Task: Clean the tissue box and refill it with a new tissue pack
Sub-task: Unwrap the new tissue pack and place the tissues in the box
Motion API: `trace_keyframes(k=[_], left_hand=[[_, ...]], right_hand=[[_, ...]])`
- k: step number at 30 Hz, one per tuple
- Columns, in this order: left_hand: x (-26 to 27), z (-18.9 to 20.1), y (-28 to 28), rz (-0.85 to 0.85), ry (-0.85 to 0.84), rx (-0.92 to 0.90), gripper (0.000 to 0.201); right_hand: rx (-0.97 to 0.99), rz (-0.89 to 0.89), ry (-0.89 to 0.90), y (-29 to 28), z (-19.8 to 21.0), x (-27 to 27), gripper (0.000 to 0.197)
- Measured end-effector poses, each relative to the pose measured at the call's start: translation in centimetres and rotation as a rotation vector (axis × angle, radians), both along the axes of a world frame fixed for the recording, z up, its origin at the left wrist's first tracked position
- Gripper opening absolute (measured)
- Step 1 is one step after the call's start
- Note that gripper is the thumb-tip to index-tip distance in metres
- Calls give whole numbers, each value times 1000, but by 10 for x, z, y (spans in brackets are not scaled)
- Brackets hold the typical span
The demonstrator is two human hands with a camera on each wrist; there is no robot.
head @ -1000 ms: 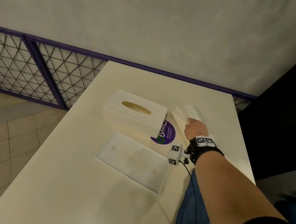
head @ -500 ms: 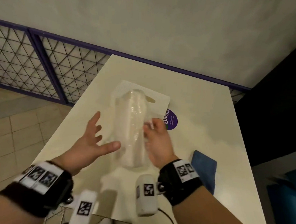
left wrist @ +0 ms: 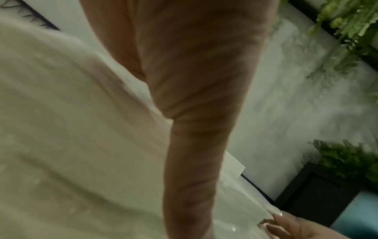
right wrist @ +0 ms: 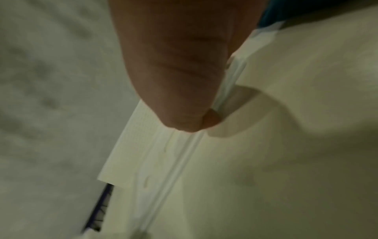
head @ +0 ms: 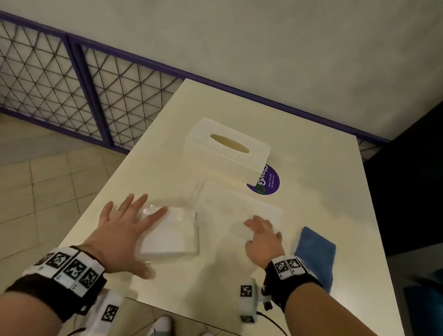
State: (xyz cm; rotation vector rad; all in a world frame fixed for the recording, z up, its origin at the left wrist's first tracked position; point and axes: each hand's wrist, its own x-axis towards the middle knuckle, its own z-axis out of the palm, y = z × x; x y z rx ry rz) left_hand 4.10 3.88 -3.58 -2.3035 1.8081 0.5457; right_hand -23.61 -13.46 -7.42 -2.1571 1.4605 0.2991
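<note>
The white textured tissue box (head: 227,150) stands on the table, its oval slot facing up. In front of it lies its flat white bottom panel (head: 238,208). A tissue pack (head: 173,235) in clear wrap lies at the near left. My left hand (head: 137,230) rests flat on the pack with straight, spread fingers. My right hand (head: 260,236) sits at the panel's near right corner. In the right wrist view its thumb (right wrist: 178,72) pinches the edge of the panel (right wrist: 143,153). The left wrist view is blurred and shows my left thumb (left wrist: 194,145) over the pack (left wrist: 61,129).
A blue cloth (head: 316,258) lies right of my right hand. A round purple sticker (head: 266,182) shows beside the box. The cream table (head: 320,161) ends close to my body. A purple mesh fence (head: 63,91) runs along the left, and a dark planter stands to the right.
Half a second ago both hands held the tissue pack up in the air. Now it lies on the table under my left hand, and my right hand has moved to the panel.
</note>
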Motion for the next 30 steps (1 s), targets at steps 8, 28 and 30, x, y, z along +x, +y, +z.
trace_keyframes(k=[8,28,30], left_hand=[[-8,-20,1,99,33,-47,124],[-11,-45,11,160,30,-161,131],[-12,-49,12,145,6,-169,131]], right_hand=[[17,308,-457,30,39,90,42],[108,-37,-187,11,39,111,46],[232,-197,-375,13,34,121,51]])
